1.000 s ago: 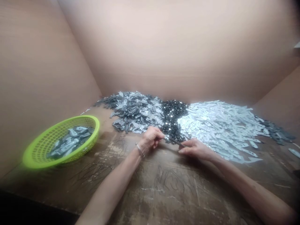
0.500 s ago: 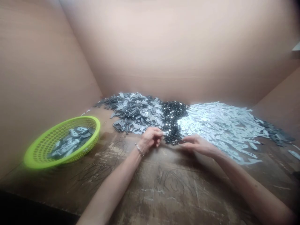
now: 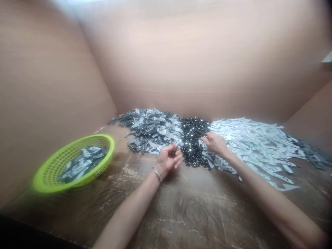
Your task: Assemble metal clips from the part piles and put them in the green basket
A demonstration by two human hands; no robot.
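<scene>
My left hand (image 3: 169, 158), with a bracelet at its wrist, is turned partly palm up and pinches a small flat metal piece (image 3: 177, 145) between thumb and fingertips. Over the heap of small dark, round-headed parts (image 3: 193, 150), my right hand (image 3: 214, 142) is closed on a thin dark tool (image 3: 199, 131); its exact kind is too blurred to tell. The tool's tip points up and left into that heap. Left of it lies a pile of grey metal plates (image 3: 153, 128), just beyond my left hand. Pale, elongated metal pieces (image 3: 256, 145) spread beneath and beyond my right hand.
A yellow-green plastic basket (image 3: 41, 185) with some metal pieces in it stands on the left of the worn brown table (image 3: 181, 221). Tan panels (image 3: 186, 62) rise behind and at both sides. More dark pieces (image 3: 317, 155) lie at the far right.
My right hand has moved away from my left, up and forward over the dark parts with the thin tool. My left hand has turned more palm up, still pinching its piece. The view has shifted slightly.
</scene>
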